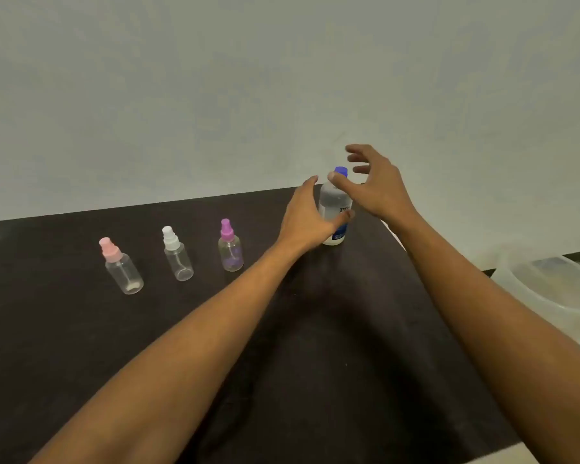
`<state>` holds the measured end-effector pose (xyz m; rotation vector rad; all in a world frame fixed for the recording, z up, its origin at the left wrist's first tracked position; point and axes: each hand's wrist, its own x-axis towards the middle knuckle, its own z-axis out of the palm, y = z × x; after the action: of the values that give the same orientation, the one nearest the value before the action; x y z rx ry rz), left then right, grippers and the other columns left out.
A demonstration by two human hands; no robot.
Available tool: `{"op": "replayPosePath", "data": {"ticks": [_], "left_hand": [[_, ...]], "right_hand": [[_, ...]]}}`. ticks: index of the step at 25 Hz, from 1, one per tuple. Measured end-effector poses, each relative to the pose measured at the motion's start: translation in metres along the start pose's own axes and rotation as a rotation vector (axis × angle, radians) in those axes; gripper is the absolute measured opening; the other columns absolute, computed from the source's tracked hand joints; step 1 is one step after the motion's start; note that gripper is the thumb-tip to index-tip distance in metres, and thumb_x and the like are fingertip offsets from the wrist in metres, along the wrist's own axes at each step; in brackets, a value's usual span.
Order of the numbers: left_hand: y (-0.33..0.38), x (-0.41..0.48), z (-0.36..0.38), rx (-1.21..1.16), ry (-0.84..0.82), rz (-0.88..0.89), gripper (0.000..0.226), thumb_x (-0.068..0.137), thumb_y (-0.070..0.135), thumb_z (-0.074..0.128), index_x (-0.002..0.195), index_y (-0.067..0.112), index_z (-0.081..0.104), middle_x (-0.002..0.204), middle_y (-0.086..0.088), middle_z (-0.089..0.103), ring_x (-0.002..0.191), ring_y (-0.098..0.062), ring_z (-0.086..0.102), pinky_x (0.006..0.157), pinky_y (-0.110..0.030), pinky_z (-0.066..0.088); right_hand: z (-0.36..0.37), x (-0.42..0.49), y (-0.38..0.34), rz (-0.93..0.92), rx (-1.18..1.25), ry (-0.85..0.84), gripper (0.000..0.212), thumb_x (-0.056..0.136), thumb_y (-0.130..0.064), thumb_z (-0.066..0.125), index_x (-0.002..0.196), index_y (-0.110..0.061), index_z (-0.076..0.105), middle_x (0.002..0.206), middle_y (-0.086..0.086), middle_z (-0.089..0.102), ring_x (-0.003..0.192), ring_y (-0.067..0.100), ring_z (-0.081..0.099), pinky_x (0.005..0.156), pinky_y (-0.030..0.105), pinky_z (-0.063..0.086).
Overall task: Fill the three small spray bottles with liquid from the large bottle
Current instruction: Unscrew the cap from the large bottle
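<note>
The large clear bottle with a blue cap stands upright at the table's far edge. My left hand wraps its lower body from the left, with the thumb across the label and the fingers going behind. My right hand hovers at the cap with fingers spread, its thumb tip just beside the cap. Three small clear spray bottles stand capped in a row to the left: the pink-topped bottle, the white-topped bottle and the purple-topped bottle.
The dark table runs toward me and ends at a plain wall behind. A translucent plastic tub sits off the table's right side.
</note>
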<state>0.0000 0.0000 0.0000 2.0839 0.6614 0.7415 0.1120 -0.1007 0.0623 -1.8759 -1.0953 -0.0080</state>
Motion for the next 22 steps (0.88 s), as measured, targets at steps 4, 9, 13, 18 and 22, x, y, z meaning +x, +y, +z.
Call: {"op": "replayPosePath", "data": {"ticks": [4, 9, 13, 18, 22], "left_hand": [[-0.009, 0.006, 0.016, -0.057, -0.034, -0.071, 0.085, 0.078, 0.051, 0.086, 0.146, 0.026, 0.042, 0.14, 0.0, 0.06, 0.125, -0.021, 0.061, 0.102, -0.039, 0.055], [-0.013, 0.008, 0.023, -0.07, 0.03, -0.048, 0.071, 0.08, 0.047, 0.086, 0.137, 0.022, 0.052, 0.132, 0.001, 0.065, 0.119, -0.02, 0.064, 0.098, -0.038, 0.058], [-0.01, 0.0, 0.016, -0.043, 0.04, -0.042, 0.073, 0.08, 0.048, 0.085, 0.139, 0.022, 0.052, 0.135, 0.0, 0.065, 0.122, -0.021, 0.063, 0.101, -0.043, 0.058], [0.01, -0.026, -0.013, -0.025, 0.042, -0.005, 0.073, 0.083, 0.047, 0.083, 0.142, 0.02, 0.051, 0.137, -0.001, 0.064, 0.122, -0.021, 0.064, 0.103, -0.042, 0.055], [0.027, -0.064, -0.044, -0.019, 0.051, 0.019, 0.071, 0.082, 0.052, 0.082, 0.14, 0.022, 0.052, 0.134, 0.002, 0.065, 0.119, -0.019, 0.064, 0.101, -0.042, 0.057]], "right_hand": [[0.006, 0.004, 0.011, 0.008, -0.119, -0.064, 0.051, 0.094, -0.039, 0.076, 0.139, -0.019, 0.062, 0.134, -0.001, 0.068, 0.116, 0.016, 0.065, 0.088, 0.018, 0.046], [0.005, 0.007, 0.016, 0.0, -0.143, -0.064, 0.032, 0.096, -0.038, 0.074, 0.122, -0.019, 0.072, 0.119, -0.002, 0.074, 0.108, 0.015, 0.069, 0.087, 0.022, 0.049], [0.003, 0.003, 0.009, -0.003, -0.136, -0.086, 0.032, 0.097, -0.038, 0.074, 0.122, -0.017, 0.072, 0.118, 0.0, 0.074, 0.106, 0.013, 0.068, 0.077, 0.008, 0.041], [-0.008, -0.01, -0.017, -0.049, -0.105, -0.103, 0.033, 0.096, -0.041, 0.073, 0.122, -0.02, 0.073, 0.117, -0.004, 0.074, 0.106, 0.009, 0.068, 0.076, 0.007, 0.039], [-0.023, -0.033, -0.054, -0.101, -0.044, -0.151, 0.032, 0.095, -0.044, 0.074, 0.118, -0.023, 0.075, 0.112, -0.01, 0.073, 0.104, 0.004, 0.069, 0.08, 0.011, 0.042]]}}
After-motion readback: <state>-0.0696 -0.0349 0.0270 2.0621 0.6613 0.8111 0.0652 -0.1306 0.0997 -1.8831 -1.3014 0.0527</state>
